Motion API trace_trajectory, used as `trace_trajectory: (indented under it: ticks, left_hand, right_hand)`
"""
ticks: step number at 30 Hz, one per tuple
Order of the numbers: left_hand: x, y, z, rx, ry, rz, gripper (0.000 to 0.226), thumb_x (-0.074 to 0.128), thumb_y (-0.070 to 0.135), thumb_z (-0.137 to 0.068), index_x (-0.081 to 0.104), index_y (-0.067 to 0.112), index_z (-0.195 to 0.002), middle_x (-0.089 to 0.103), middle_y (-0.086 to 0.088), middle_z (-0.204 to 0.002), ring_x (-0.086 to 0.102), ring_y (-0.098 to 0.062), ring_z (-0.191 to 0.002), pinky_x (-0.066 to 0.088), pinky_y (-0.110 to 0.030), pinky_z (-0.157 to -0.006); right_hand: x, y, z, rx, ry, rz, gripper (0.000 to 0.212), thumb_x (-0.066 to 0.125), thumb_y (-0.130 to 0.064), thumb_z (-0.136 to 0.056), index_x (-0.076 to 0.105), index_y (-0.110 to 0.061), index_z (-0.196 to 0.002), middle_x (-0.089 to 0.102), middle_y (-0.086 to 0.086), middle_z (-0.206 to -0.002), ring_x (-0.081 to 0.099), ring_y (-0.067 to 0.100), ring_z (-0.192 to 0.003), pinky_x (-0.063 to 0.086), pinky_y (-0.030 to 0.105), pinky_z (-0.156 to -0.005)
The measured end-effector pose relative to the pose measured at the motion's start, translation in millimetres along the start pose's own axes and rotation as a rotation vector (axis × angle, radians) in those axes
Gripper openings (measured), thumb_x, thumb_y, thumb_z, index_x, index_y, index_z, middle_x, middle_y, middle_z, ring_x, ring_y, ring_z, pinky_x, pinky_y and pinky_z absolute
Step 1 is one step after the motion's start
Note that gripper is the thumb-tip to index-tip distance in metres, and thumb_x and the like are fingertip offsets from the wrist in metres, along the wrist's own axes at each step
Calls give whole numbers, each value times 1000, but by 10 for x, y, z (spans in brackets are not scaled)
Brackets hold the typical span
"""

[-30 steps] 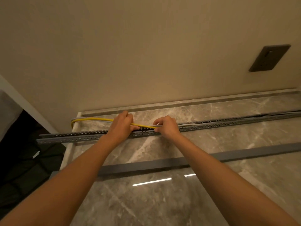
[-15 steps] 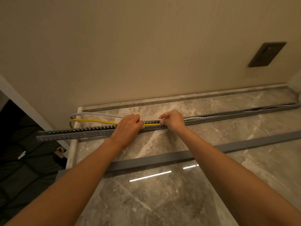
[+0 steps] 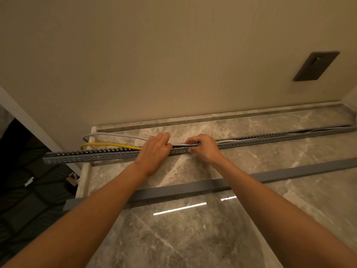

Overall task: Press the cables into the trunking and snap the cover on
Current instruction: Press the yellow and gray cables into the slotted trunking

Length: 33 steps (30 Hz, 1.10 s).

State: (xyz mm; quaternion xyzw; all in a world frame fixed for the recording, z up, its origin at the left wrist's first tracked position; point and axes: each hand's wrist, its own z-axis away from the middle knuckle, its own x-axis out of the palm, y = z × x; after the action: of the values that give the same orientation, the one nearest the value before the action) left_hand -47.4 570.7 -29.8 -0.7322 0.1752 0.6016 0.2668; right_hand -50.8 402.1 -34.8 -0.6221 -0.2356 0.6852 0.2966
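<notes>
A long grey slotted trunking (image 3: 100, 154) lies across the marble top, its left end overhanging the edge. A yellow cable (image 3: 108, 144) and a grey cable (image 3: 116, 134) loop out behind its left part and run into the channel under my hands. My left hand (image 3: 154, 151) lies palm down over the trunking, fingers curled over the cables. My right hand (image 3: 203, 147) pinches the trunking and the cables a short way to the right. The flat grey cover (image 3: 280, 174) lies loose, parallel and nearer to me.
The marble top (image 3: 251, 219) ends at a left edge with a dark drop beyond it. A beige wall stands close behind the trunking, with a dark wall plate (image 3: 315, 66) at upper right. A raised marble lip runs along the wall.
The yellow cable's free stretch has shortened as more of it went into the channel. Both hands stayed at the middle of the trunking, and the view shifted slightly.
</notes>
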Motion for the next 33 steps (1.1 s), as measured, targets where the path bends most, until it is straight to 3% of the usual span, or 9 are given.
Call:
trace_trajectory:
  ticks: [4, 7, 8, 10, 13, 17, 21, 28, 33]
  left_hand:
    - [-25, 30, -87, -92, -67, 133, 25, 75, 4, -73, 64, 1, -97, 65, -17, -93, 62, -33, -76, 48, -38, -61]
    - [-10, 73, -76, -71, -58, 96, 24, 84, -5, -55, 65, 3, -66, 64, -14, -61, 59, -30, -49, 41, -30, -41]
    - [5, 91, -71, -93, -75, 102, 21, 82, -5, -59, 65, 4, -67, 64, -13, -62, 59, -29, -52, 44, -32, -43]
    - [-45, 161, -96, -153, -102, 122, 8, 64, 0, -82, 66, 3, -89, 67, -14, -86, 62, -30, -78, 49, -37, -63]
    - [-88, 214, -221, -238, -224, 76, 21, 45, 1, -92, 61, 2, -106, 64, -15, -109, 58, -31, -101, 47, -37, -80]
    - [-116, 414, -371, -180, -236, 103, 24, 46, 3, -92, 58, 3, -113, 58, -15, -118, 58, -32, -104, 47, -38, -82]
    - [-103, 672, -476, -128, -215, 141, 30, 45, 1, -92, 53, 4, -121, 55, -14, -121, 57, -31, -106, 47, -37, -83]
    - [-77, 817, -539, -217, -281, 160, 30, 44, -7, -92, 53, -1, -120, 51, -18, -124, 54, -33, -110, 47, -37, -89]
    - [-106, 805, -563, -218, -316, 178, 31, 43, -7, -92, 53, -1, -120, 52, -19, -123, 54, -34, -110, 45, -38, -89]
  right_hand:
    - [76, 33, 26, -92, 20, 188, 27, 59, -1, -87, 70, -6, -111, 63, 15, -119, 56, 27, -111, 42, 29, -97]
    - [96, 92, 75, -199, 37, 372, 33, 50, -3, -92, 63, -10, -121, 49, 14, -135, 43, 29, -124, 34, 36, -108]
    - [80, 132, 97, -224, 61, 408, 33, 49, -3, -92, 62, -10, -122, 48, 13, -134, 42, 28, -124, 35, 37, -109]
    - [21, 234, 142, -230, 140, 451, 30, 48, -3, -92, 63, -6, -118, 52, 12, -123, 48, 27, -113, 42, 37, -100]
    - [-82, 328, 171, -197, 199, 430, 27, 49, 1, -90, 64, 0, -112, 59, 13, -114, 57, 29, -102, 47, 37, -90]
    - [-170, 276, 171, -251, 154, 451, 29, 48, -9, -91, 65, -3, -113, 64, 12, -114, 57, 28, -105, 43, 35, -94]
    - [-265, 466, 180, -238, 247, 448, 30, 47, -4, -89, 66, 1, -112, 65, 16, -113, 57, 32, -104, 43, 38, -94]
    - [-324, 695, 165, -181, 301, 473, 19, 70, 10, -59, 74, 3, -76, 69, 16, -70, 65, 33, -61, 57, 38, -59]
    - [-420, 634, 159, -159, 234, 438, 29, 50, 0, -82, 67, 4, -106, 66, 20, -103, 59, 36, -97, 47, 41, -86]
